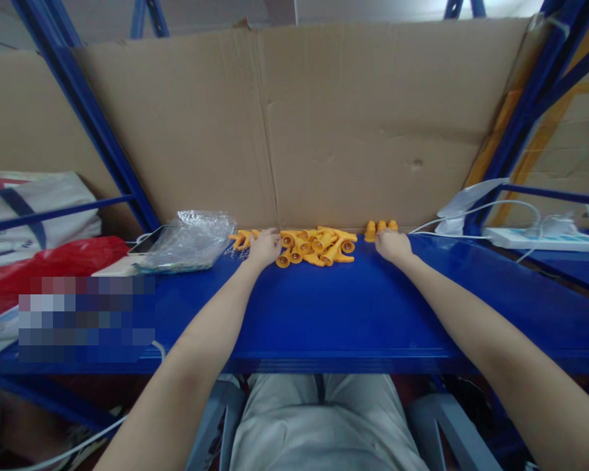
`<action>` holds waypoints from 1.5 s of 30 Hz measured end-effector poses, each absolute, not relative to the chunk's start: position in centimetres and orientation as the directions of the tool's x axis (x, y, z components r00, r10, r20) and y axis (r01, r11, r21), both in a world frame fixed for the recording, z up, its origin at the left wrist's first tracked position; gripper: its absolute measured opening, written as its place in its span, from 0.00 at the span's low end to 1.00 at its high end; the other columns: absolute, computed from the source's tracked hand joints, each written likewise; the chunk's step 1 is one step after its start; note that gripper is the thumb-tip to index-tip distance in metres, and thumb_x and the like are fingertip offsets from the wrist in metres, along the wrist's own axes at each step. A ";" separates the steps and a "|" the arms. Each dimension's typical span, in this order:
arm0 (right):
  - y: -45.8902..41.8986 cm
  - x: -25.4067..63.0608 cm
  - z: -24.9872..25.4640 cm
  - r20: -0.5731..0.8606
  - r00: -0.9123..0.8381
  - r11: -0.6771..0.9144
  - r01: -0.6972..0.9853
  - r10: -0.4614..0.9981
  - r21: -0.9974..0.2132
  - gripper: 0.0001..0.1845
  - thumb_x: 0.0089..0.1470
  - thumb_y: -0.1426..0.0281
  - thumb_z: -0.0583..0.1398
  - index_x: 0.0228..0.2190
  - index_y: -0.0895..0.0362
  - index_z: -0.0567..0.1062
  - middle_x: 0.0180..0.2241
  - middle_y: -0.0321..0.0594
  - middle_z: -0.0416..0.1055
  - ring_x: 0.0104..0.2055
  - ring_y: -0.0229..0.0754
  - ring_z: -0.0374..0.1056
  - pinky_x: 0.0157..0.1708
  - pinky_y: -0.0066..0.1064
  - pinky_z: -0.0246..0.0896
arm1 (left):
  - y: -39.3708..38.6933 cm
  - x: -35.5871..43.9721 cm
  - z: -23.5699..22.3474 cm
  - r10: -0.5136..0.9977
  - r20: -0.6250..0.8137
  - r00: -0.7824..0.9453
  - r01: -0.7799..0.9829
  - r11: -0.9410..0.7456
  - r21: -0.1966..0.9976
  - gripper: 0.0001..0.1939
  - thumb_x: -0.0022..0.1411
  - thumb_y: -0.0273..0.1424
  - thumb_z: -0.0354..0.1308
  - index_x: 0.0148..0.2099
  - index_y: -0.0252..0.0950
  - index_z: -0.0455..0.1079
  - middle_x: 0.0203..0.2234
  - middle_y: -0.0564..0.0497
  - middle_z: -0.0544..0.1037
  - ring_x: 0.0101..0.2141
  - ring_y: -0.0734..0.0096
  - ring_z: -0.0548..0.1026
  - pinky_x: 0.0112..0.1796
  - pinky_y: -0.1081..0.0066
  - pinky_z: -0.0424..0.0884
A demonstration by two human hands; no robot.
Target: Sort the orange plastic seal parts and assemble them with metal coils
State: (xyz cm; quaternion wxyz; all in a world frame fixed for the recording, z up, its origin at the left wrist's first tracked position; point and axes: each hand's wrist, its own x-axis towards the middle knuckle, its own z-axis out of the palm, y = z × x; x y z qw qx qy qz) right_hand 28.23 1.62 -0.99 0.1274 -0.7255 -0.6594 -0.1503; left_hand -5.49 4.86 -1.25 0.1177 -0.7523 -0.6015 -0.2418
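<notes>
A loose pile of yellow horn-shaped plastic pieces [319, 246] with flared, hollow ends lies on the blue shelf top [334, 314]. My left hand [265, 247] is at the pile's left edge, its fingers curled; whatever they pinch is hidden. Left of that hand are more slim yellow pieces [240, 239] and some tiny metallic bits [233, 252]. Several small yellow cup-shaped pieces [370, 231] stand upright in a row farther right, by the cardboard. My right hand [393, 245] is closed right in front of them, and its fingertips are mostly out of sight.
A tall cardboard sheet [373, 118] backs the shelf between blue metal posts. At the left are a clear plastic bag [191, 242], a red bag [53, 265] and white sacks [53, 203]. A white power strip [544, 239] with cables is at the right.
</notes>
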 end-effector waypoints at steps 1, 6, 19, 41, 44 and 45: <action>1.7 27.6 -1.0 0.432 0.039 -0.046 0.999 0.901 0.007 0.25 0.64 0.70 0.44 0.51 0.65 0.74 0.52 0.61 0.73 0.54 0.57 0.69 0.50 0.45 0.61 | 4.6 -5.0 -1.1 0.827 0.530 0.187 0.952 -0.286 0.110 0.18 0.66 0.28 0.47 0.46 0.40 0.79 0.60 0.44 0.72 0.61 0.52 0.67 0.60 0.40 0.57; 1.7 24.7 -1.5 0.536 -0.275 0.292 0.955 0.798 0.055 0.23 0.64 0.71 0.45 0.54 0.60 0.71 0.53 0.54 0.72 0.53 0.54 0.67 0.50 0.44 0.59 | 3.4 -2.7 -0.7 0.706 0.624 0.336 0.880 -0.471 0.058 0.18 0.67 0.28 0.47 0.49 0.40 0.77 0.58 0.44 0.74 0.59 0.56 0.69 0.62 0.41 0.53; 0.6 22.4 -1.8 0.416 -0.486 0.463 0.872 0.769 0.162 0.22 0.62 0.75 0.49 0.53 0.62 0.73 0.45 0.54 0.77 0.47 0.51 0.70 0.46 0.40 0.53 | 1.6 0.3 -1.8 0.541 0.552 0.634 0.687 -0.722 -0.081 0.22 0.64 0.25 0.49 0.59 0.36 0.69 0.56 0.40 0.75 0.58 0.56 0.71 0.61 0.45 0.57; 0.5 21.8 0.0 0.656 -0.461 0.599 0.801 0.597 0.017 0.14 0.61 0.73 0.48 0.48 0.58 0.65 0.41 0.52 0.76 0.40 0.50 0.73 0.38 0.36 0.61 | 1.4 0.3 -1.0 0.335 0.727 0.600 0.674 -0.701 -0.233 0.23 0.67 0.22 0.46 0.61 0.39 0.68 0.64 0.42 0.66 0.64 0.60 0.64 0.67 0.45 0.42; 0.0 21.6 0.8 0.613 -0.501 0.584 0.808 0.611 0.078 0.14 0.63 0.72 0.47 0.49 0.59 0.64 0.42 0.52 0.77 0.38 0.49 0.73 0.38 0.35 0.57 | 1.0 0.3 -0.7 0.338 0.728 0.597 0.668 -0.712 -0.216 0.18 0.69 0.25 0.45 0.55 0.38 0.70 0.63 0.42 0.68 0.63 0.59 0.66 0.67 0.46 0.41; -0.2 21.6 1.1 0.603 -0.507 0.572 0.814 0.617 0.099 0.14 0.63 0.73 0.47 0.49 0.59 0.64 0.44 0.53 0.77 0.39 0.49 0.73 0.38 0.34 0.56 | 0.9 0.3 -0.6 0.348 0.729 0.590 0.670 -0.715 -0.201 0.17 0.70 0.27 0.45 0.54 0.38 0.71 0.63 0.41 0.69 0.62 0.59 0.67 0.67 0.45 0.42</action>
